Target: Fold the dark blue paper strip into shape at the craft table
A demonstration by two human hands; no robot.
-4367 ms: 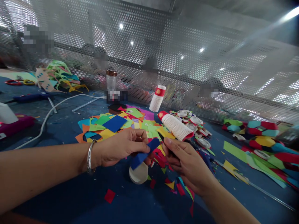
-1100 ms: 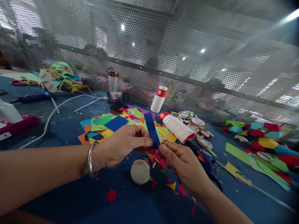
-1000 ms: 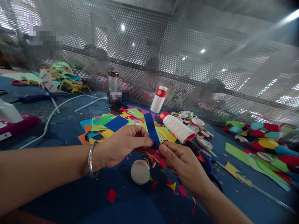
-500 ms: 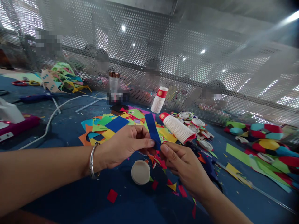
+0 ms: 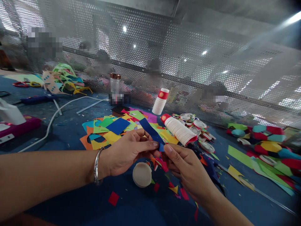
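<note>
- Left hand (image 5: 128, 150): raised above the tabletop (image 5: 70, 201), thumb and forefinger pinched on the lower end of a blue paper strip (image 5: 150, 133); the grip is narrow and closed on the paper. A silver bangle (image 5: 97, 166) sits at the wrist.
- Right hand (image 5: 188, 171): meets the left hand from the right, its fingertips at the same lower end of the strip, which appears pinched there too; the remaining fingers curl under the palm.
- Blue paper strip: held in the air between the two hands, slanting up and to the left from the pinch point, its free end above the spread of coloured sheets.
- White round lid (image 5: 142, 174): lies flat on the tabletop just below the two hands, among small red, yellow and green paper scraps.
- Coloured paper sheets (image 5: 110, 130): a loose overlapping pile, blue, yellow, green and orange, beyond the left hand.
- Lying stack of paper cups (image 5: 179, 130): on its side, just beyond the right hand, red rim towards the camera.
- Upright stack of paper cups (image 5: 160, 101): upside down, farther back, near the perforated metal screen (image 5: 211, 62).
- White cable (image 5: 54, 116): runs across the tabletop at the left.
- Further paper offcuts (image 5: 258, 150): heaped at the right edge, well apart from the hands.
</note>
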